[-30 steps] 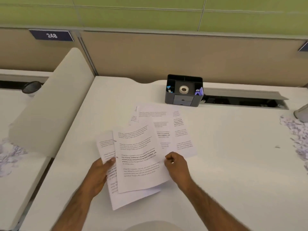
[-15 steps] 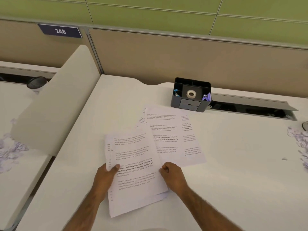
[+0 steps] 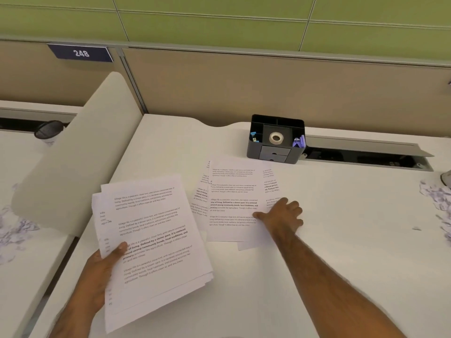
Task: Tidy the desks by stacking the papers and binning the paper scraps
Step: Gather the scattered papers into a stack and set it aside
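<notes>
My left hand grips a small stack of printed sheets by its left edge, thumb on top, over the front left of the white desk. Several more printed sheets lie fanned out flat in the middle of the desk. My right hand rests on the right edge of those loose sheets, thumb on the top page and fingers curled at the paper's edge. Paper scraps lie heaped at the desk's far right, and another scrap pile sits on the neighbouring desk at left.
A black desk organiser with a tape roll stands at the back, next to an open cable tray. A rounded white divider separates this desk from the left one. One small scrap lies alone near the right.
My right hand let go of the held stack and reached forward and right onto the loose sheets. My left hand now holds the stack alone, shifted left.
</notes>
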`<state>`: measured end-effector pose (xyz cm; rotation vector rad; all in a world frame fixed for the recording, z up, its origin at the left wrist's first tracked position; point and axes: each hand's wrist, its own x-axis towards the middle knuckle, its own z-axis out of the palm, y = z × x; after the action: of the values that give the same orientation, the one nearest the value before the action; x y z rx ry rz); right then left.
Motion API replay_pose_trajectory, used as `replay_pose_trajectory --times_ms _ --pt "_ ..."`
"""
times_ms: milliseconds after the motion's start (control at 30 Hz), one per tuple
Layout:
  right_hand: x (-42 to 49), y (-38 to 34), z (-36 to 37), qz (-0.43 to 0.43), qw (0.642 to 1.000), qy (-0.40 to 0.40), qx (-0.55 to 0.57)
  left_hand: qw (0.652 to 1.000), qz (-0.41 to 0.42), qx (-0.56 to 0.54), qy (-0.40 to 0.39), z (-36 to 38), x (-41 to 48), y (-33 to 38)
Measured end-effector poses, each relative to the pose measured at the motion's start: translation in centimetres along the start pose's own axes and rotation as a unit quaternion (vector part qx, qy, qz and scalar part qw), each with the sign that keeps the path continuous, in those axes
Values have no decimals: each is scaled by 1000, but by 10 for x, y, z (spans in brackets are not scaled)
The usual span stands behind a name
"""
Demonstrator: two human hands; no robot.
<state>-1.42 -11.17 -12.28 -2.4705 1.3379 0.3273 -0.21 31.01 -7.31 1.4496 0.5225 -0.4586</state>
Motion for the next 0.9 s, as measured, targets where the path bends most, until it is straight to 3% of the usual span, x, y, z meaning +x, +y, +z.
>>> replay_pose_trajectory --times_ms 300,533,767,900 --pt "2 -14 -10 -2 998 -46 31 1000 -22 -11 12 -9 1 -6" --pt "-13 -9 0 -71 985 -96 121 999 -20 -7 -32 13 -3 0" --pt "-22 7 -3 -55 985 25 163 994 2 12 -105 78 36 17" --pt "-14 19 -7 -26 993 1 119 987 14 57 -149 123 70 19"
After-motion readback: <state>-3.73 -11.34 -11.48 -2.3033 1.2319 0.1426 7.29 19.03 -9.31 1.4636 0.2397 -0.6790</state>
